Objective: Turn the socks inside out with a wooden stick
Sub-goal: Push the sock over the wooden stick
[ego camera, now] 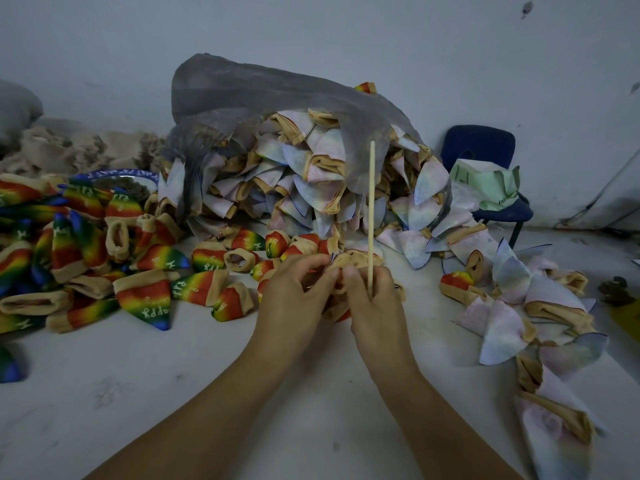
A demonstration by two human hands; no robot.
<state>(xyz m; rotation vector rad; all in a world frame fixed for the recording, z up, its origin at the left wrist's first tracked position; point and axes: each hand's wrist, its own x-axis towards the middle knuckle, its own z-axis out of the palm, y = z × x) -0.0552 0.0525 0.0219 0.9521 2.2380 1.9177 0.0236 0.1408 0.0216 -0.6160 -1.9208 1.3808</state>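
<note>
Pale, scuffed work surface (173,393) against a plain grey-white wall (346,36), seen from the head camera.

Centre rear: a translucent grey bag (221,95) lies on its side, open toward the viewer, spilling pale pastel socks (311,174) with tan cuffs. More of these pale loose socks (512,306) trail along the right side of the surface to the lower right corner.

Left: a spread heap of rainbow socks (145,296), tan-cuffed, several printed with white letters, and behind it a blue-rimmed dish (124,178). Far left rear: a beige fabric heap (69,147).

Right rear: a blue chair (478,143) bearing a pale green folded item (485,181).

Centre foreground: 2 bare forearms reach in from the lower edge and the hands meet just in front of the bag's mouth. Between them is 1 tan-cuffed sock (349,261), bunched, with its cuff uppermost and a trace of red showing below the hands.

The left hand (294,292) has its fingers curled and pinches the cuff's left edge. The right hand (377,306) is closed on the wooden stick (372,202) near its lower end, its fingers also touching the sock. The stick stands nearly upright, its upper end rising in front of the bag's contents. Whether its lower tip is inside the sock cannot be told.
</note>
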